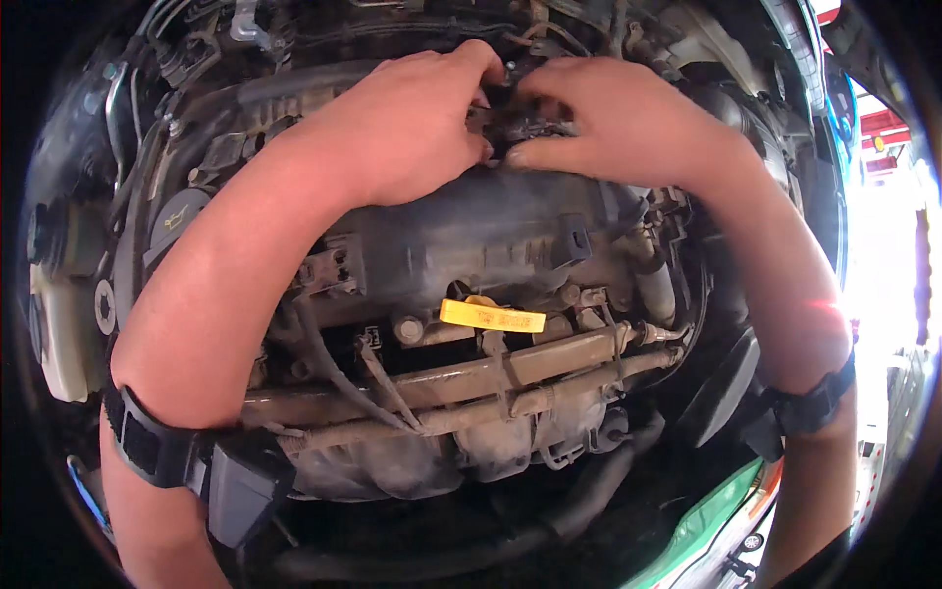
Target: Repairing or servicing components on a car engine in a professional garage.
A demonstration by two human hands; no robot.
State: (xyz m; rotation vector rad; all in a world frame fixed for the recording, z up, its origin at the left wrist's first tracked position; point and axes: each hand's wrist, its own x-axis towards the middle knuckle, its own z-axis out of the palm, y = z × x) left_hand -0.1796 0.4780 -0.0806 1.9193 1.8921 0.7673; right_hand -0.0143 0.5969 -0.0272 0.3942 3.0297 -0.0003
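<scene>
Over the far side of a dusty black engine cover [442, 245], both my hands come together around a small dark part [535, 126], too shaded to name. My left hand [417, 123] reaches in from the left with its fingers bent and closed at the part; the fingertips are partly hidden. From the right, my right hand [613, 123] curls its thumb and fingers about the same spot, and its fingertips are also partly out of sight. Nearer me, a yellow dipstick handle [493, 315] stands out below the cover, touched by neither hand.
Left of the cover sit a black oil filler cap [179, 216] and a pale fluid reservoir [64, 334]. A brown metal rail [442, 383] and hoses cross the near side. Black straps with boxes [245, 491] circle my forearms. Green sheeting [714, 510] lies lower right.
</scene>
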